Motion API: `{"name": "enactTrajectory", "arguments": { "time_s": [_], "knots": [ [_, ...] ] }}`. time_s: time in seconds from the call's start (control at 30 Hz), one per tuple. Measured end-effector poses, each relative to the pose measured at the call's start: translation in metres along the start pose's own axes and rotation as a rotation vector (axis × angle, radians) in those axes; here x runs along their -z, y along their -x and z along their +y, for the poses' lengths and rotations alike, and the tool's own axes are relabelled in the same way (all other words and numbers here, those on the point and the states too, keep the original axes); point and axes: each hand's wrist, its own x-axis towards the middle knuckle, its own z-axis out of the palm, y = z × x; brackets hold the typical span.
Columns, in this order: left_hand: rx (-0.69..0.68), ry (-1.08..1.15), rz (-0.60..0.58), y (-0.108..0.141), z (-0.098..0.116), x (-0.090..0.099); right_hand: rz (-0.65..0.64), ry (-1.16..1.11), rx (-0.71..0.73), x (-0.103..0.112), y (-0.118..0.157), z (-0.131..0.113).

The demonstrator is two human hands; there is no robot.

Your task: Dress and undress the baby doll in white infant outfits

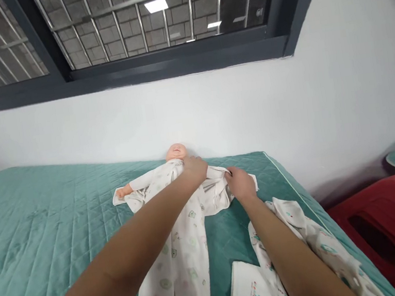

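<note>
A baby doll (pixel 176 150) lies on its back on the green quilted cover, its head by the wall. It wears a white printed baby gown (pixel 187 247), and its feet show below the hem. My left hand (pixel 196 168) is closed at the doll's shoulder on the right side of the picture, with cloth at the fingers. My right hand (pixel 241 183) pinches the gown's sleeve on that same side, around the end of the doll's arm. The doll's hand there is hidden. The other doll arm (pixel 124 191) rests out to the left, its hand bare.
More white printed baby clothes (pixel 254 289) lie under and beside my right forearm. The green quilted cover (pixel 47 228) spreads beneath everything. Red plastic chairs (pixel 388 224) stand past its right edge. Behind is a white wall (pixel 124 124) with a barred window (pixel 150 22).
</note>
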Motion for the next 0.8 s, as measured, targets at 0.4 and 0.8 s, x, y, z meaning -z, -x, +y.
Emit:
{"name": "enactTrajectory", "arguments": {
  "time_s": [0.4,0.8],
  "knots": [
    [-0.224,0.010,-0.058,-0.014,0.033,-0.008,-0.038,-0.043,-0.070,-0.004,-0.004,-0.001],
    [-0.294,0.028,0.023,-0.026,0.023,-0.024,-0.044,-0.059,-0.057,-0.010,-0.009,0.002]
  ]
}}
